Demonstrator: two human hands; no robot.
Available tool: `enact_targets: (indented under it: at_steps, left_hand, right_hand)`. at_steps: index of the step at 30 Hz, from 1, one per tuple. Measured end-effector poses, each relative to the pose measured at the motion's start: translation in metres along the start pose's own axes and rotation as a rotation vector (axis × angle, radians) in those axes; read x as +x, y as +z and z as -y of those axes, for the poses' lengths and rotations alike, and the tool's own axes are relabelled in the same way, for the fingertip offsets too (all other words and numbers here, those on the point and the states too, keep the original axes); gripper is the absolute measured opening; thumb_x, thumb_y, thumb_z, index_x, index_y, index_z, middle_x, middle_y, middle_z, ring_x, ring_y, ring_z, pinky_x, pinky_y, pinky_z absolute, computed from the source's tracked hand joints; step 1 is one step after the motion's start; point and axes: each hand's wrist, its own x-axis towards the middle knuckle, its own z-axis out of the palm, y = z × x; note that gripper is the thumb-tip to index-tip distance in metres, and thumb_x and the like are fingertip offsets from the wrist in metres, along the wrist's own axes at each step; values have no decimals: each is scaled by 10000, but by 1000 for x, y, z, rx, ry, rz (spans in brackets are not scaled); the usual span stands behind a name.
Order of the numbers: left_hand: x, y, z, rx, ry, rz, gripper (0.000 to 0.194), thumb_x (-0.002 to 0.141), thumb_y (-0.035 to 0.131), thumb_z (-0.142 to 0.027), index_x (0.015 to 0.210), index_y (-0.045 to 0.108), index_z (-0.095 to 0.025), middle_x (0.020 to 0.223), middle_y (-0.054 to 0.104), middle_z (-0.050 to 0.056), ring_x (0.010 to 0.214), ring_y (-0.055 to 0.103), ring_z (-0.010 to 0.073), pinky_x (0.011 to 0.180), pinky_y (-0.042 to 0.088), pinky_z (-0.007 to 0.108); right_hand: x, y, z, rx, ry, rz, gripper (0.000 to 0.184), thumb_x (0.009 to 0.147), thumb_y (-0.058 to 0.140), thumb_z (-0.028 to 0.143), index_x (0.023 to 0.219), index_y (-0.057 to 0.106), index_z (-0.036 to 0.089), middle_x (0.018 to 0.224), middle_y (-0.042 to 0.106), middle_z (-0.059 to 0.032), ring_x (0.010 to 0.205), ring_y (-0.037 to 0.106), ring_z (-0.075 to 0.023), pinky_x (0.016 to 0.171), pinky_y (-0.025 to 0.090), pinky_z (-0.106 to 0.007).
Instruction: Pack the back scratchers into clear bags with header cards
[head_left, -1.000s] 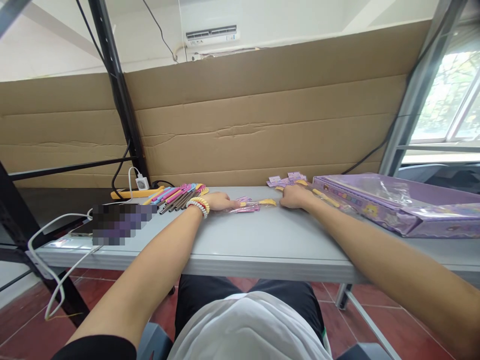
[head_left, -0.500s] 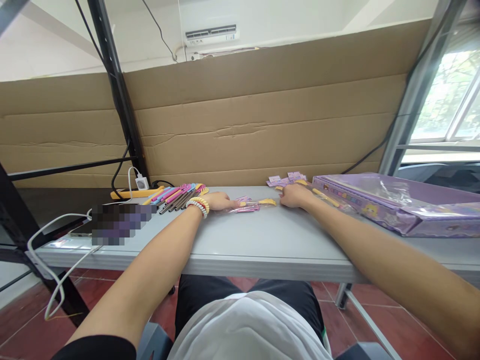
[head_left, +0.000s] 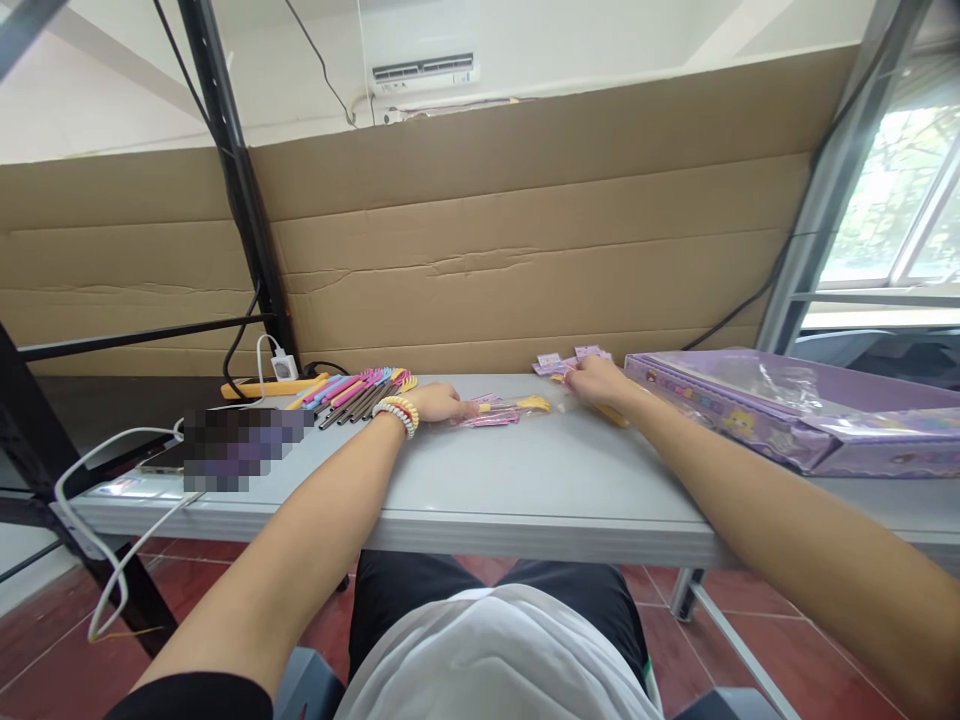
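Observation:
My left hand (head_left: 437,403), with a beaded bracelet at the wrist, has its fingers closed at the left end of a clear plastic package (head_left: 506,408). That package lies on the table, showing pink card and a slim yellow-ended item inside. Farther right, my right hand (head_left: 596,382) has its fingers bent down over another clear package with a slim yellow item (head_left: 613,414), partly hidden under the hand. Purple header cards (head_left: 574,358) stick out just beyond my right fingers. Left of my left hand lies a bunch of slim pink, blue and yellow items (head_left: 360,392) with dark metallic shafts.
An open purple printed box (head_left: 810,440) with clear plastic film stands at the right. At the left are a blurred-out device (head_left: 240,450), a white cable (head_left: 124,565), a charger plug (head_left: 283,364) and a yellow bar (head_left: 259,388). A cardboard sheet (head_left: 487,260) rises behind the table (head_left: 510,480).
My right hand has shifted slightly right and away from me, and the yellow item beneath it now lies closer to the hand. My left hand has barely moved.

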Motion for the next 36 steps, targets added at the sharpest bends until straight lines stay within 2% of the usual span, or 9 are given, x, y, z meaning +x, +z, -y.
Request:
enact_targets:
  at_steps: [8, 13, 16, 24, 30, 36]
  left_hand:
    - [-2, 1, -3, 48, 4, -109, 458, 782, 407, -607, 740, 589, -188, 781, 652, 50, 677, 578, 171, 563, 382, 264]
    - [2, 3, 1, 47, 4, -243, 443, 787, 391, -583, 756, 597, -192, 796, 658, 52, 691, 577, 181, 566, 378, 267]
    - [4, 3, 3, 42, 4, -312, 464, 780, 386, -602, 745, 601, -192, 791, 659, 55, 690, 578, 186, 559, 370, 267]
    - [3, 2, 2, 4, -3, -420, 548, 765, 354, -690, 700, 585, -198, 728, 641, 46, 647, 557, 182, 542, 337, 275]
    - [4, 2, 4, 10, -17, -419, 547, 763, 355, -695, 682, 569, -198, 719, 634, 48, 639, 553, 183, 531, 316, 273]
    - [2, 1, 3, 15, -12, -431, 545, 764, 375, -692, 720, 590, -192, 761, 646, 52, 672, 565, 185, 537, 326, 272]
  right_hand:
    - [-6, -11, 6, 178, 44, 16, 291, 783, 421, 271, 549, 543, 149, 534, 544, -60, 522, 489, -148, 530, 328, -268]
    - [-7, -9, 1, 251, -41, 35, 222, 762, 515, 304, 627, 594, 147, 514, 521, -16, 536, 472, -126, 543, 340, -241]
    - [-7, -10, -2, 234, -89, 10, 191, 749, 560, 324, 708, 640, 155, 554, 559, -6, 576, 489, -125, 569, 353, -228]
    - [-6, -15, -3, 182, -52, -137, 197, 743, 562, 256, 882, 658, 155, 826, 672, -59, 710, 562, -140, 611, 374, -219]
    - [-5, -14, -1, 142, -8, -142, 195, 722, 543, 198, 884, 635, 142, 767, 662, -60, 706, 561, -142, 598, 366, -218]
    - [-5, -15, -1, 178, 7, -107, 313, 670, 569, 114, 976, 632, 133, 968, 663, -84, 815, 577, -149, 640, 384, -203]
